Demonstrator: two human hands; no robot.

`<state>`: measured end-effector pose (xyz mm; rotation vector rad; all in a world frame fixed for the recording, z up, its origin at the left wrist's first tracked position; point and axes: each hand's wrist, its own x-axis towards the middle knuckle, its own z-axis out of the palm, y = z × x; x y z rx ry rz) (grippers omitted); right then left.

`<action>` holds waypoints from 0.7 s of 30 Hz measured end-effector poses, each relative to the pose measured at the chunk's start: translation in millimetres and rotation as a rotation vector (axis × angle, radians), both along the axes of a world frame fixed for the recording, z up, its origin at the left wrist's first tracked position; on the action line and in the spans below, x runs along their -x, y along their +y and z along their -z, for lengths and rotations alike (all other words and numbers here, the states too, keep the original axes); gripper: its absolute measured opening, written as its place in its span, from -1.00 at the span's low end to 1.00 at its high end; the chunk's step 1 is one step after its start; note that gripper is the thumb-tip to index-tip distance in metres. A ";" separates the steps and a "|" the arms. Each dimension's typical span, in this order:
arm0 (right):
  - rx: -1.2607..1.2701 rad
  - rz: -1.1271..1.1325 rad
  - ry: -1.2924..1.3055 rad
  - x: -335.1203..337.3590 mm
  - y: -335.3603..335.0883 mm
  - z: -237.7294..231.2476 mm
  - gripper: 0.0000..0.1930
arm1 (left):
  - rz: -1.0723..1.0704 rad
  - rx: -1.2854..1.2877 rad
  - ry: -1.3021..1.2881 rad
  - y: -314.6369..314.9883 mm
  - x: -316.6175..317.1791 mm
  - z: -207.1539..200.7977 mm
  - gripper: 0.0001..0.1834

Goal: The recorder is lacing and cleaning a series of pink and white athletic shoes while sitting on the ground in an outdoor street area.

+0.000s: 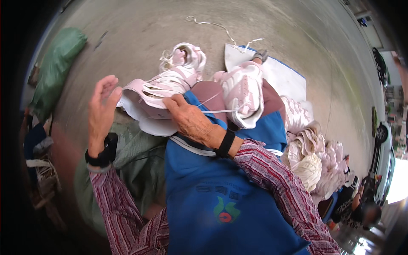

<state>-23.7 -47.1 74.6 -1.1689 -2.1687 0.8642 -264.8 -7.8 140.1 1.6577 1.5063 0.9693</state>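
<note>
My left hand (103, 106) is raised at the left, fingers stretched up and thumb apart, holding nothing. It is beside a nested stack of pink and white shoe uppers (168, 83) that reaches across my left knee. My right hand (189, 119) is closed at the near edge of this stack, fingertips bent over an upper; its palm side is hidden. From under this hand a white shoelace (219, 111) runs taut to another pink and white shoe upper (244, 91), which lies on my right knee. A blue apron (204, 182) covers my lap.
A white board (284, 78) lies on the concrete floor beyond my right knee, with a loose cord (229, 36) near it. More uppers (308, 144) are heaped at the right. Green sacks (59, 63) lie at the left. Another person (357, 204) sits at the far right.
</note>
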 end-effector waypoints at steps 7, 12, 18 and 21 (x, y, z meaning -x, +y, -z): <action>-0.158 0.167 0.056 -70.9 -17.3 -23.4 -0.56 | 0.480 -0.382 0.527 -7.8 -87.2 4.5 -0.60; -0.251 0.503 -0.222 -160.0 -41.0 -8.0 -0.56 | 0.523 -0.277 0.833 -18.5 -64.2 71.0 -0.61; 0.090 0.702 -0.117 -206.7 -60.6 25.2 -0.43 | 0.425 0.043 0.551 -5.6 -71.9 57.1 -0.54; 0.166 0.664 -0.158 -212.7 -60.4 39.3 -0.38 | 0.435 0.074 0.107 -7.7 -135.3 36.6 -0.47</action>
